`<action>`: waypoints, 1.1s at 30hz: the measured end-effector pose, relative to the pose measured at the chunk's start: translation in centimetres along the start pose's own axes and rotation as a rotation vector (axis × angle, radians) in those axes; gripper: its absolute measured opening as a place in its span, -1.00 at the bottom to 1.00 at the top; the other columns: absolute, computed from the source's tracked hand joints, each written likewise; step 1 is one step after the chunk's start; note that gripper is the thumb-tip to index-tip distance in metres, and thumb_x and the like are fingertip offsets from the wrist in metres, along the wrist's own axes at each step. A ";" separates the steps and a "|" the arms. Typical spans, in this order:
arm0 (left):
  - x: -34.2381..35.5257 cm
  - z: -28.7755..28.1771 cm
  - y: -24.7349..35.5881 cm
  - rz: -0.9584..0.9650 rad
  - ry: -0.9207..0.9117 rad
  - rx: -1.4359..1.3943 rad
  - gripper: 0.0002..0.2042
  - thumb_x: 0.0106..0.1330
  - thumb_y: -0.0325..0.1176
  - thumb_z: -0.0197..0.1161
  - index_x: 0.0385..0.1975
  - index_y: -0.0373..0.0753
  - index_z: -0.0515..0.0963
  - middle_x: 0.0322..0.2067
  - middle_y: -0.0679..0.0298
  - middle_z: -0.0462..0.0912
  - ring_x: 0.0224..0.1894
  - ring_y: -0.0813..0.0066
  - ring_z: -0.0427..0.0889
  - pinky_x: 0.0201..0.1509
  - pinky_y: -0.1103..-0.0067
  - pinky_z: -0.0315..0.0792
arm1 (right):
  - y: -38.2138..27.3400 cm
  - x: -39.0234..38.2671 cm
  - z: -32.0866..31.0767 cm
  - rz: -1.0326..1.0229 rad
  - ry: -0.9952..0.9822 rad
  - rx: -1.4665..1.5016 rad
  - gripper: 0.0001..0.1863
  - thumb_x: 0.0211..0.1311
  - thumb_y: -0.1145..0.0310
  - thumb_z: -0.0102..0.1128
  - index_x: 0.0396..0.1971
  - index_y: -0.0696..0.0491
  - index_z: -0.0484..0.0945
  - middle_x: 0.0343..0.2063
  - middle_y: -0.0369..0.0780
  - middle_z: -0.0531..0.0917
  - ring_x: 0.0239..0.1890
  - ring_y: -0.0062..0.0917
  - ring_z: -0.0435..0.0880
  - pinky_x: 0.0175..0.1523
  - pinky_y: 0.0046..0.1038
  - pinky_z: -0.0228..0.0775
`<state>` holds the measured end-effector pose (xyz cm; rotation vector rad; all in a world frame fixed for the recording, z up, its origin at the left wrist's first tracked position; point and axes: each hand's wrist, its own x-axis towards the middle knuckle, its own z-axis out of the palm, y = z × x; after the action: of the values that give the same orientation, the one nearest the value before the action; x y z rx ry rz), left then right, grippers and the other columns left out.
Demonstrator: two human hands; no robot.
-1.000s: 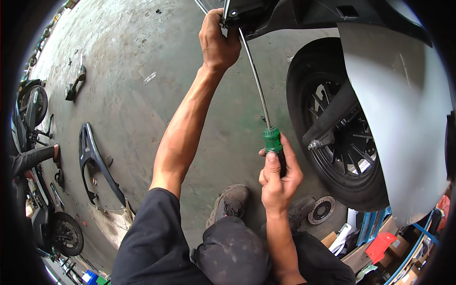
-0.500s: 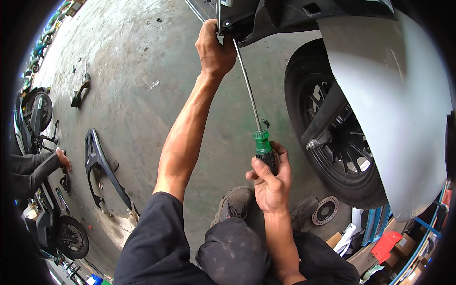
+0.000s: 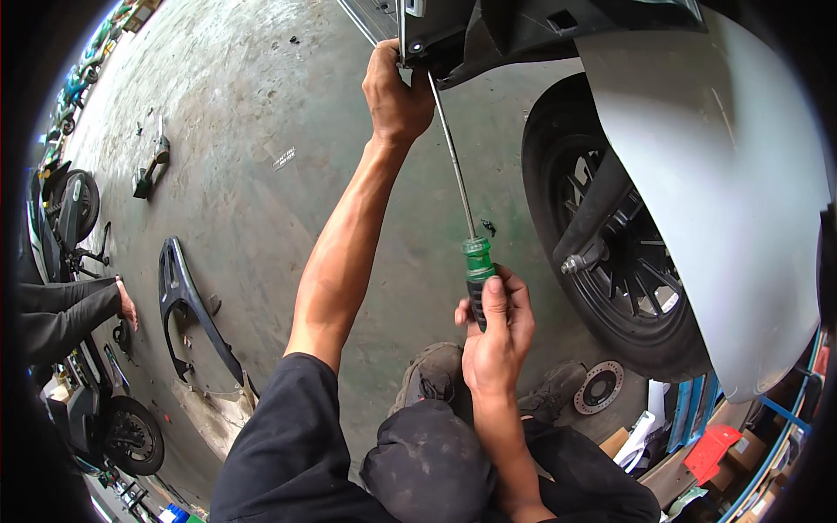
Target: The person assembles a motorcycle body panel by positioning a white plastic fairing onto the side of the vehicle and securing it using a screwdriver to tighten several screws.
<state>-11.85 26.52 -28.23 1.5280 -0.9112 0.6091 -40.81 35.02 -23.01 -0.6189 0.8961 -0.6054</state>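
My right hand (image 3: 497,340) is closed round the handle of a long screwdriver (image 3: 478,256), green at the top and black below, with the thumb laid along it. Its thin steel shaft slants up and slightly left to the underside of a black plastic panel (image 3: 523,35) on a motorbike. The tip meets the panel close to my left hand, and what it touches there is too small to tell. My left hand (image 3: 398,100) grips the panel's lower edge, its fingers partly hidden behind it. A bright metal rod or edge rises beside those fingers.
On the right are the motorbike's spoked wheel (image 3: 558,192) and glossy pale body panel (image 3: 724,200). A brake disc (image 3: 599,387) lies by my shoe. Left, a black frame-shaped part (image 3: 206,318) rests on the floor, near another person's hand (image 3: 127,305) and parked motorbikes (image 3: 132,436).
My right thumb and fingers have shifted on the handle, which now stands a little more upright and slightly left. My left hand stays put. The other person's hand has moved slightly right.
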 end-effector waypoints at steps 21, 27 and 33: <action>0.1 -0.1 0.4 -0.021 -0.012 -0.014 -0.78 0.09 -0.65 0.28 -0.28 -0.31 0.47 -0.38 0.11 0.59 -0.30 0.09 0.61 -0.18 0.35 0.48 | -0.5 1.5 -2.5 0.699 -0.514 0.895 -0.55 0.54 0.03 -0.11 0.09 0.12 0.33 -0.40 -0.21 0.45 -0.76 -0.77 0.15 -0.71 -0.69 0.03; -0.1 -0.4 0.3 -0.035 -0.032 -0.004 -0.74 0.08 -0.65 0.30 -0.22 -0.31 0.49 -0.33 0.09 0.61 -0.26 0.09 0.63 -0.14 0.36 0.49 | 1.2 1.2 -0.3 -0.779 -0.006 -0.825 -0.63 0.25 0.42 0.33 -0.01 0.21 0.47 -0.23 -0.16 0.60 -0.40 -0.48 0.57 -0.42 -0.48 0.42; -0.2 -1.8 -0.1 0.020 -0.113 0.029 -0.68 0.05 -0.64 0.35 -0.16 -0.29 0.52 -0.25 0.08 0.65 -0.20 0.10 0.65 -0.11 0.37 0.51 | 1.3 1.4 0.0 -1.057 0.094 -1.095 -0.59 0.29 0.38 0.26 0.08 0.23 0.50 -0.23 -0.03 0.67 -0.31 -0.21 0.67 -0.24 -0.31 0.53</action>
<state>-11.64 28.31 -28.18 1.5936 -1.0082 0.5571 -39.85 34.91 -24.70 -2.1376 0.9074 -1.0619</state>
